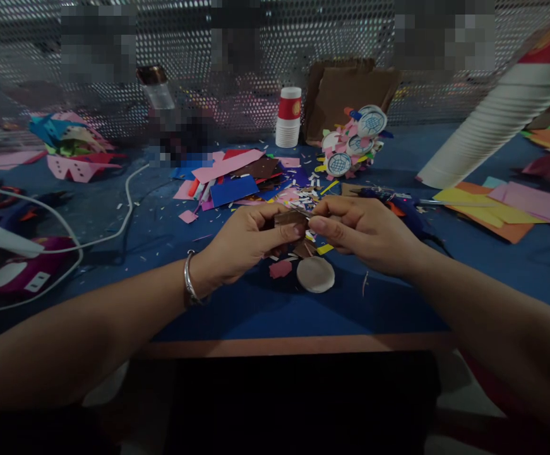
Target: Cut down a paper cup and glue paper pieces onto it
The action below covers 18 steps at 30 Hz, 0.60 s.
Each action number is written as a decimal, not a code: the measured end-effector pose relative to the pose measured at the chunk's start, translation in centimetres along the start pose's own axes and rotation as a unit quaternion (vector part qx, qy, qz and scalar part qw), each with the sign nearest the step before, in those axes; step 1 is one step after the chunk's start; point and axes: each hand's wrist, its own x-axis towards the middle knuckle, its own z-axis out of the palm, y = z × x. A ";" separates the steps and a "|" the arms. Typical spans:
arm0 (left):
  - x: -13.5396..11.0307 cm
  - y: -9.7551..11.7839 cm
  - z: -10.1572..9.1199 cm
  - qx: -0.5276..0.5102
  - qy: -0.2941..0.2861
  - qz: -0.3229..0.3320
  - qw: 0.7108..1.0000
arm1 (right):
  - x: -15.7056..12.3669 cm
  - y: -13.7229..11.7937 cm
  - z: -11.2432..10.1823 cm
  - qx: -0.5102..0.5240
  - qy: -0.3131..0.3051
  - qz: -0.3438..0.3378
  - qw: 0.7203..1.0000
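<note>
Both hands meet over the middle of the blue table (237, 309). My left hand (244, 240), with a silver bracelet on the wrist, is closed around a small brown paper piece (291, 220). My right hand (367, 230) pinches the same brown piece from the right with thumb and fingers. Directly below the hands lie a round beige disc (316, 274), a small pink scrap (280, 268) and a yellow scrap (324, 249).
Coloured paper sheets and cuttings (237, 177) litter the table behind the hands. A stack of paper cups (288, 117) stands at the back, a long cup stack (492, 114) leans at the right. Finished paper crafts (353, 145), a white cable (113, 227), and a perforated screen (256, 57) behind.
</note>
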 end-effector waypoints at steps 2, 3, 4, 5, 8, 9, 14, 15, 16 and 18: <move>0.0 0.1 0.1 -0.012 0.025 -0.006 1.000 | 0.0 -0.1 0.0 0.003 0.004 -0.007 1.000; -0.1 0.1 0.1 -0.015 0.040 -0.008 0.999 | 0.0 -0.1 0.0 0.010 0.003 -0.007 1.000; -0.1 0.1 0.2 -0.014 0.055 -0.009 0.998 | 0.0 -0.1 0.0 0.018 0.001 -0.005 1.000; -0.1 0.2 0.3 -0.011 0.067 -0.008 0.998 | 0.0 -0.1 0.1 0.027 -0.001 -0.002 1.000; -0.1 0.2 0.6 -0.008 0.076 0.003 0.997 | 0.0 0.0 0.1 0.037 -0.001 0.004 0.999; -0.1 0.2 0.7 -0.015 0.073 0.009 0.997 | 0.0 0.1 0.2 0.035 0.000 0.004 0.999; 0.0 -0.2 1.0 -0.044 0.050 0.031 0.997 | 0.0 0.2 0.0 0.024 -0.002 0.007 1.000; 0.0 -0.2 1.0 -0.042 0.050 0.032 0.997 | -0.1 0.2 0.0 0.019 -0.002 0.006 1.000; 0.0 -0.2 1.0 -0.039 0.051 0.034 0.997 | -0.1 0.2 0.0 0.013 -0.002 0.003 1.000; 0.0 -0.2 0.9 -0.034 0.054 0.041 0.997 | -0.1 0.0 0.0 -0.005 0.001 -0.007 1.000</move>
